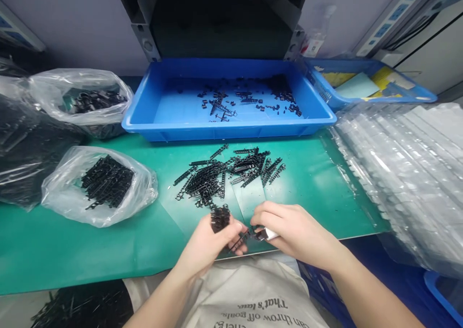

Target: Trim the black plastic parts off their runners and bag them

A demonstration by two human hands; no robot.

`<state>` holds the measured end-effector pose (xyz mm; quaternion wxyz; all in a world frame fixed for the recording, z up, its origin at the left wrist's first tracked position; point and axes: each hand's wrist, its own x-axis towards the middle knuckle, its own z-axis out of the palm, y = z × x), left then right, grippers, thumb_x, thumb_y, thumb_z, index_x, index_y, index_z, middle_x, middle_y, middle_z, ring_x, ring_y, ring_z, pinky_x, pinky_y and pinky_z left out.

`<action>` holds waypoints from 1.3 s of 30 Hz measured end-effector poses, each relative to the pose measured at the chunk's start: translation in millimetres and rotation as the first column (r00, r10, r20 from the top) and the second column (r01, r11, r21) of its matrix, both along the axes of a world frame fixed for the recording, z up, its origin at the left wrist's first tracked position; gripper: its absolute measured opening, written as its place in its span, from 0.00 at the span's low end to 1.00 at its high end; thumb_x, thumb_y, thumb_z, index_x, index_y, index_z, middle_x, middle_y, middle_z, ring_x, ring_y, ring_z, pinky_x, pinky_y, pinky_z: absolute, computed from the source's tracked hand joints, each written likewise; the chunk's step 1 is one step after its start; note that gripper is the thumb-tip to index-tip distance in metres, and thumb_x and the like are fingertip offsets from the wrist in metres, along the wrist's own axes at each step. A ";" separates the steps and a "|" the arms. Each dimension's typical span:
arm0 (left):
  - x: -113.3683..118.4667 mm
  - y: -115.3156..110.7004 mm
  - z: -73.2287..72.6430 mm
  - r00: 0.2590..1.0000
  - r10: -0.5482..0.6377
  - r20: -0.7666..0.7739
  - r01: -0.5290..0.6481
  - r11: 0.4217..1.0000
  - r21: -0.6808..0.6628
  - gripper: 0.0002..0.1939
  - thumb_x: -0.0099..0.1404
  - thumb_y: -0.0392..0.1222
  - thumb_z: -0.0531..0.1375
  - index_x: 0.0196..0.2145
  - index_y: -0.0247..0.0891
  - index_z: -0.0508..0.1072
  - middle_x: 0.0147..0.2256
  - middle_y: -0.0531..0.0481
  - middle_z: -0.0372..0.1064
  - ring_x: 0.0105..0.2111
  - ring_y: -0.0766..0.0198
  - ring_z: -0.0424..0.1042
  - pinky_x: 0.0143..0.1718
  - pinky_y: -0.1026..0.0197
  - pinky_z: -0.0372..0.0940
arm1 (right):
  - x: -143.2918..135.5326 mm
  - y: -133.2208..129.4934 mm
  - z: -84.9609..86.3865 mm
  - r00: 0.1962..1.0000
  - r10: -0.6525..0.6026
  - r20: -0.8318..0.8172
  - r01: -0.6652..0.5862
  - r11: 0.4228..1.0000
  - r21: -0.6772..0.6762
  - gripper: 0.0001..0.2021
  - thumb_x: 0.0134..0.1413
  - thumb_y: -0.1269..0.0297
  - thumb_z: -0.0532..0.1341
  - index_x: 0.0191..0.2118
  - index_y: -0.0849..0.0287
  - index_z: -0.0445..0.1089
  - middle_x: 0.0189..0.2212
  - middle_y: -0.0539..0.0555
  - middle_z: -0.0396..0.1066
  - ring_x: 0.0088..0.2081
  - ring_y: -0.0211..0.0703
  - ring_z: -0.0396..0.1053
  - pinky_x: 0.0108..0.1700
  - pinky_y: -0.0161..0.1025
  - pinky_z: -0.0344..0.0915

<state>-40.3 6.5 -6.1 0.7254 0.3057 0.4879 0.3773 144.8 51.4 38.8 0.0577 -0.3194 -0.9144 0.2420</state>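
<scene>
My left hand (pixel 210 243) is closed around a bunch of narrow black plastic strips (pixel 220 217). One more black strip (pixel 238 241) sticks out between its thumb and fingers, pointing towards the right hand. My right hand (pixel 289 224) is closed on a small white-and-black tool (pixel 269 234), mostly hidden by the fingers, so its kind is unclear. The tool's dark end lies close to the strip's end; whether they touch I cannot tell. Just beyond both hands, a loose pile of similar black strips (pixel 206 178) lies on the green mat (pixel 300 173).
A blue tray (pixel 227 132) holding small black parts stands behind the pile. Left are plastic bags (pixel 60 188) (pixel 39 84) of black pieces. Stacked clear plastic trays (pixel 405 159) are at right, near a blue basket (pixel 398 96). A bin of black scraps (pixel 87 306) sits below the table.
</scene>
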 end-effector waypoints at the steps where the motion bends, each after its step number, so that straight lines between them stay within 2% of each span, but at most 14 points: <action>1: 4.4 -0.8 -0.5 0.996 -0.061 0.070 0.063 0.998 -0.031 0.17 0.52 0.51 0.63 0.23 0.35 0.64 0.18 0.48 0.69 0.18 0.65 0.68 0.20 0.65 0.63 | -1.0 -0.2 -1.0 1.000 0.005 -0.018 -0.005 1.000 0.012 0.08 0.53 0.76 0.54 0.37 0.58 0.65 0.34 0.52 0.68 0.30 0.39 0.66 0.28 0.33 0.60; 3: 10.4 -2.5 -1.4 0.982 -0.108 0.152 0.119 0.991 -0.066 0.17 0.51 0.50 0.63 0.24 0.35 0.62 0.17 0.49 0.68 0.15 0.68 0.66 0.16 0.68 0.60 | -2.8 -1.1 -6.2 0.997 -0.008 -0.079 0.009 1.000 0.012 0.06 0.55 0.74 0.53 0.37 0.58 0.65 0.35 0.52 0.68 0.30 0.39 0.66 0.28 0.33 0.61; 4: 11.9 -3.1 -1.7 0.983 -0.090 0.159 0.103 0.992 -0.077 0.16 0.51 0.48 0.64 0.25 0.35 0.62 0.18 0.49 0.69 0.13 0.70 0.64 0.15 0.69 0.58 | -3.3 -2.0 -9.7 0.991 -0.034 -0.126 0.035 0.999 0.003 0.07 0.56 0.73 0.53 0.38 0.58 0.65 0.36 0.53 0.68 0.32 0.39 0.67 0.29 0.34 0.62; 7: 12.3 -3.6 -1.9 0.992 0.036 0.121 -0.025 0.995 -0.092 0.17 0.52 0.45 0.63 0.34 0.36 0.62 0.23 0.51 0.70 0.12 0.73 0.61 0.11 0.72 0.54 | -3.8 -6.1 -19.7 0.934 -0.242 -0.262 0.237 0.970 -0.053 0.09 0.58 0.69 0.52 0.44 0.57 0.63 0.42 0.57 0.65 0.38 0.43 0.67 0.36 0.38 0.66; 9: 11.0 -3.0 -2.1 0.993 0.081 0.090 -0.074 0.994 -0.074 0.17 0.53 0.44 0.62 0.38 0.35 0.62 0.24 0.52 0.69 0.11 0.75 0.60 0.10 0.73 0.51 | -3.9 -9.7 -23.1 0.894 -0.362 -0.265 0.346 0.932 -0.104 0.12 0.60 0.66 0.50 0.48 0.58 0.61 0.44 0.59 0.64 0.40 0.45 0.67 0.39 0.42 0.67; 10: 10.4 -2.6 -2.4 0.993 0.087 0.078 -0.082 0.995 -0.063 0.16 0.54 0.43 0.62 0.38 0.35 0.63 0.23 0.52 0.69 0.11 0.76 0.59 0.10 0.74 0.50 | -4.0 -11.6 -23.5 0.893 -0.381 -0.241 0.359 0.924 -0.131 0.13 0.61 0.65 0.48 0.50 0.58 0.60 0.45 0.60 0.64 0.41 0.46 0.67 0.39 0.43 0.67; 13: 10.2 -1.8 -3.8 0.993 0.106 0.060 -0.104 0.994 -0.036 0.14 0.55 0.43 0.61 0.37 0.34 0.64 0.23 0.52 0.69 0.10 0.77 0.56 0.10 0.74 0.49 | -5.8 -17.4 -21.4 0.931 -0.323 -0.169 0.288 0.937 -0.198 0.15 0.62 0.67 0.44 0.51 0.58 0.60 0.46 0.58 0.64 0.41 0.44 0.67 0.39 0.42 0.67; 16: 11.3 -1.8 -4.9 0.993 0.109 0.036 -0.109 0.994 -0.008 0.13 0.55 0.44 0.61 0.35 0.33 0.66 0.23 0.51 0.69 0.10 0.77 0.57 0.10 0.74 0.50 | -8.8 -22.0 -18.9 0.950 -0.280 -0.137 0.251 0.948 -0.194 0.16 0.62 0.68 0.44 0.52 0.57 0.60 0.46 0.56 0.64 0.41 0.44 0.67 0.39 0.41 0.67; 21: 10.9 -3.5 -7.2 0.997 0.079 -0.013 -0.079 0.997 0.010 0.12 0.57 0.45 0.60 0.29 0.32 0.69 0.21 0.50 0.68 0.11 0.77 0.57 0.10 0.74 0.50 | -12.2 -25.6 -19.8 0.953 -0.273 -0.134 0.261 0.960 -0.099 0.16 0.63 0.68 0.45 0.52 0.57 0.60 0.43 0.55 0.68 0.40 0.44 0.67 0.37 0.40 0.67; 25: 11.1 -5.5 -10.6 0.995 0.091 -0.027 -0.091 0.996 0.009 0.12 0.57 0.45 0.61 0.30 0.32 0.69 0.22 0.50 0.68 0.11 0.78 0.56 0.10 0.74 0.50 | -13.8 -27.4 -21.9 0.956 -0.264 -0.129 0.262 0.965 -0.030 0.16 0.63 0.67 0.45 0.52 0.61 0.61 0.42 0.56 0.70 0.39 0.45 0.68 0.36 0.40 0.66; 31: 13.8 -7.5 -15.2 0.992 0.126 -0.030 -0.126 0.992 0.015 0.12 0.57 0.46 0.60 0.28 0.33 0.69 0.20 0.52 0.65 0.11 0.77 0.54 0.10 0.73 0.47 | -18.1 -31.8 -23.6 0.945 -0.304 -0.125 0.305 0.952 -0.005 0.16 0.63 0.68 0.45 0.51 0.61 0.63 0.41 0.55 0.71 0.36 0.44 0.69 0.33 0.37 0.65; 39: 14.0 -11.9 -13.5 0.983 0.178 -0.036 -0.177 0.984 0.015 0.11 0.56 0.45 0.60 0.27 0.33 0.67 0.18 0.55 0.62 0.10 0.77 0.51 0.10 0.72 0.43 | -21.9 -37.3 -21.6 0.940 -0.307 -0.151 0.318 0.947 0.053 0.16 0.63 0.67 0.45 0.50 0.61 0.64 0.36 0.54 0.71 0.31 0.43 0.69 0.29 0.36 0.64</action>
